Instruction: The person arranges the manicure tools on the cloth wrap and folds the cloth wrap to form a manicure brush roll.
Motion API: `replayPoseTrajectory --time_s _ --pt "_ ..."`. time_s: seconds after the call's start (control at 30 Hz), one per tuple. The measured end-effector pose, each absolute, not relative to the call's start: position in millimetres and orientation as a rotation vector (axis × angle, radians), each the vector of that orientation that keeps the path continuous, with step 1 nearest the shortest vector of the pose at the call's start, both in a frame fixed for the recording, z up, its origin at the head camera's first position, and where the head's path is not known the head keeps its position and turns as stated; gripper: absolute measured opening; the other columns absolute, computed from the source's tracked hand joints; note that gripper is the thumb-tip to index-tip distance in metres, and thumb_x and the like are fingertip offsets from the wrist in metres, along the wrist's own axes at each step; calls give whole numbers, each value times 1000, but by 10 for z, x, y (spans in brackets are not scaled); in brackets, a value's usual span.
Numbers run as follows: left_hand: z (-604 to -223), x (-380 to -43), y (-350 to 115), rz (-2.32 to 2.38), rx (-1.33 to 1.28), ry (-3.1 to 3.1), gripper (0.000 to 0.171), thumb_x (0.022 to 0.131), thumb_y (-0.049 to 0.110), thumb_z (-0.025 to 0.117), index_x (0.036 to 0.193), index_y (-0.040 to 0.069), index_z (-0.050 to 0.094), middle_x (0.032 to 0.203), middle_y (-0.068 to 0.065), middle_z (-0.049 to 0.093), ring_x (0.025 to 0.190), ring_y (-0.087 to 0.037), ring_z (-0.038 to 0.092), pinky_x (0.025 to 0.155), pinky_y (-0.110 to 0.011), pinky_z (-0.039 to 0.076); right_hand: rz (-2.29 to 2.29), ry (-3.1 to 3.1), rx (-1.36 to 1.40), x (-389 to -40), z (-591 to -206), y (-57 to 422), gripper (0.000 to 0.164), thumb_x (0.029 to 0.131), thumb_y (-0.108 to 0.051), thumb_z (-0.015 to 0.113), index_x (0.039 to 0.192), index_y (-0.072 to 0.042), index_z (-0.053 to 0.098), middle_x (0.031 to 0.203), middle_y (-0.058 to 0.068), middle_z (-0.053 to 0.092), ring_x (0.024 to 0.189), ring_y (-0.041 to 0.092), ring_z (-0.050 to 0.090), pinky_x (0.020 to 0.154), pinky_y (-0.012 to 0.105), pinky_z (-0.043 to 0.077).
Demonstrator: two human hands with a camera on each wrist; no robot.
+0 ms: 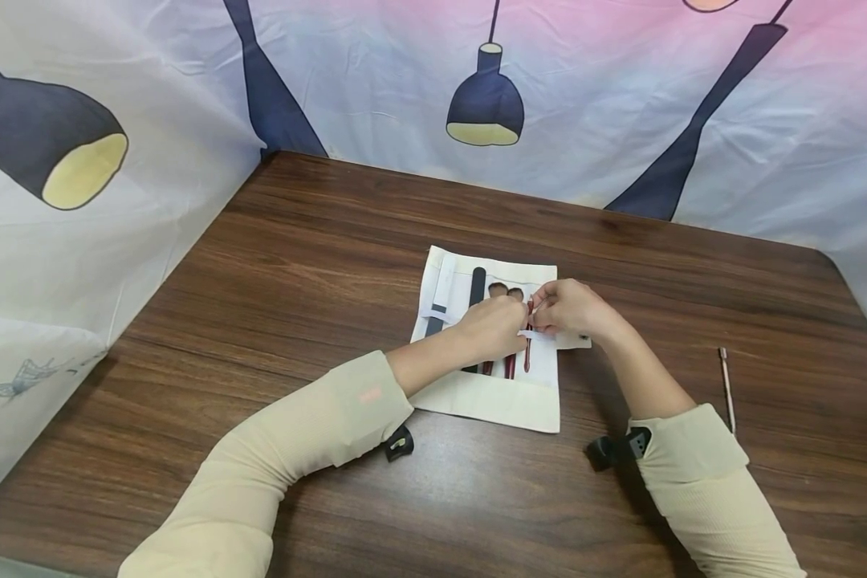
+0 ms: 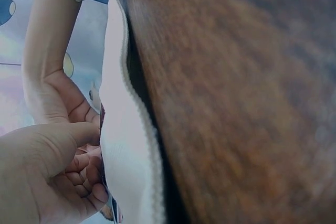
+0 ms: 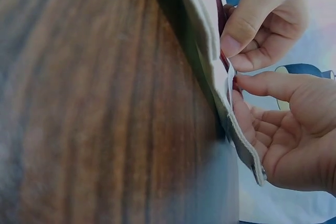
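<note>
A cream cloth roll (image 1: pixel 502 405) lies unfolded on the table. My right hand (image 1: pixel 571 309) pinches the upper end of a thin red-handled tool (image 1: pixel 527 357) at the roll's right side; its tip kind is hidden. My left hand (image 1: pixel 494 327) lies across the roll, fingers curled beside that tool at the white holding strap (image 3: pixel 230 74). In the right wrist view its thumb (image 3: pixel 232 44) touches the roll near a red handle, but what lies between its fingers is hidden. Two makeup brushes (image 1: pixel 498 287) with dark bristles and red handles sit partly under the left hand.
Left of the brushes, the roll holds a black flat bar (image 1: pixel 478 287) and a white-and-grey strip (image 1: pixel 444 282). A slim metallic rod (image 1: pixel 726 385) lies on the brown wooden table (image 1: pixel 296 265) near the right forearm. A lamp-patterned cloth (image 1: pixel 383 96) hangs behind the table.
</note>
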State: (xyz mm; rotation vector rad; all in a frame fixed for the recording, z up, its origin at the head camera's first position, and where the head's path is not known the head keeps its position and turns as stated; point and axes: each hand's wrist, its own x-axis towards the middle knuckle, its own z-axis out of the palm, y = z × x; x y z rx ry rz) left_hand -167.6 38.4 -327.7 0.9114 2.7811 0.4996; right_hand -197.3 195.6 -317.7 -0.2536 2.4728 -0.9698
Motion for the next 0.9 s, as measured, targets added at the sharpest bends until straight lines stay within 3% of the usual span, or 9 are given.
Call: replayPoseTrajectory --time_s 0.57,0.77,0.9 --pt "-3266 -1681 391 482 907 2778 12 83 13 63 72 9 59 65 2 45 56 -10 41 46 -21 30 -708 2594 -307 -1957 -3163 1901 17 78 -4 63 93 2 60 74 5 59 63 14 53 61 26 41" --pt "-3265 -1683 393 480 905 2772 10 83 13 63 89 5 64 79 1 57 64 -11 50 52 -23 41 -716 2703 -230 -1886 -3077 2031 26 80 -19 68 95 1 59 75 6 62 61 14 58 58 27 42" --pt "-3270 -1677 387 483 911 2778 9 84 14 62 87 6 64 81 -1 59 65 -13 52 54 -24 43 -704 2766 -159 -1782 -2955 2267 29 84 -27 65 97 -1 60 72 5 65 64 16 62 59 32 43"
